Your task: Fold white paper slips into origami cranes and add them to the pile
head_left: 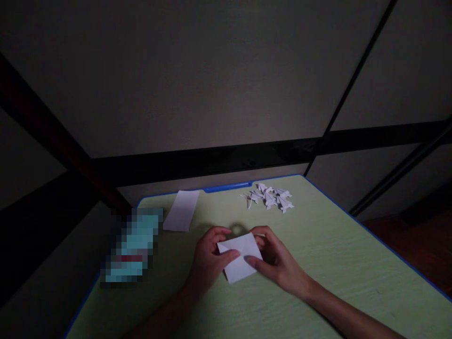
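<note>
A small white sheet of paper (241, 256), partly folded with creases showing, is held just above the green table (318, 263). My left hand (209, 259) grips its left edge, thumb on top and fingers curled behind. My right hand (277, 260) pinches its right side, thumb pressing on the top face. Both hands meet at the paper near the middle of the table.
Several small folded white paper figures (270, 197) lie in a cluster at the far edge. A flat white paper sheet (181, 210) lies at the far left. A blurred light-blue object (132, 247) rests at the left edge. The table has a blue rim (228, 188).
</note>
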{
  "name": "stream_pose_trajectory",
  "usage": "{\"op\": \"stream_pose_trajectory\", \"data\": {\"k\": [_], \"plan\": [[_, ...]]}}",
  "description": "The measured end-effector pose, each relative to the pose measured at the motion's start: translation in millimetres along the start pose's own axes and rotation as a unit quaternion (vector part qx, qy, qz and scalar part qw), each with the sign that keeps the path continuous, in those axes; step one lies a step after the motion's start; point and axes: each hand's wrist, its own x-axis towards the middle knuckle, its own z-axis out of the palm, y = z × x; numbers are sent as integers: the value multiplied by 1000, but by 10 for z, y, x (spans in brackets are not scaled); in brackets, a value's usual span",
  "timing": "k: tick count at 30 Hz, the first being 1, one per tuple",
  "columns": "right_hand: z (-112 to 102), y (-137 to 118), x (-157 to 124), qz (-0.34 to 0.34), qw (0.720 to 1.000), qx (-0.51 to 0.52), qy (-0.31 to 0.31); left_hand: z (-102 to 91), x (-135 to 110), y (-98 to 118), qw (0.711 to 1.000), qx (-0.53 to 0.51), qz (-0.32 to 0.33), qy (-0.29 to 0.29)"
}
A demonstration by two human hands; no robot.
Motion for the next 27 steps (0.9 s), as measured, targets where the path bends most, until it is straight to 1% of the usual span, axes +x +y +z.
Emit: {"op": "stream_pose_trajectory", "data": {"k": [2, 3, 5, 7, 8, 10, 13, 15, 18, 20, 22, 23, 25, 27], "plan": [[-49, -3, -19, -28, 998, -8, -54, -11, 7, -1, 1000, -10, -1, -10], [-79, -10, -23, -42, 997, -26, -67, -20, 13, -5, 1000, -16, 0, -9], [-137, -40, -15, -62, 989, -101, -92, -41, 26, -17, 1000, -26, 5, -9], [-180, -84, 10, -72, 965, -210, -139, -63, 36, -34, 999, -33, 5, -17], [-194, -106, 26, -79, 953, -254, -147, -72, 40, -43, 999, -36, 4, -24], [-205, -141, 57, -96, 937, -300, -149, -82, 45, -61, 999, -39, -2, -38], [-200, -156, 83, -124, 934, -301, -149, -73, 47, -80, 997, -39, -11, -59], [-196, -143, 85, -127, 939, -282, -152, -56, 45, -83, 998, -30, -9, -62], [-208, -108, 78, -115, 954, -240, -137, -39, 34, -75, 999, -24, 35, -32], [-227, -83, 74, -109, 967, -209, -99, -47, 22, -63, 997, -25, 78, -7], [-243, -64, 74, -109, 976, -182, -49, -65, 7, -52, 992, -19, 128, 1], [-246, -59, 74, -110, 979, -171, -26, -73, -1, -50, 989, -13, 150, -5], [-230, -61, 75, -111, 982, -156, 7, -77, -18, -55, 982, -7, 183, -41], [-186, -72, 72, -110, 983, -144, 29, -61, -33, -68, 979, -14, 190, -75]]}}
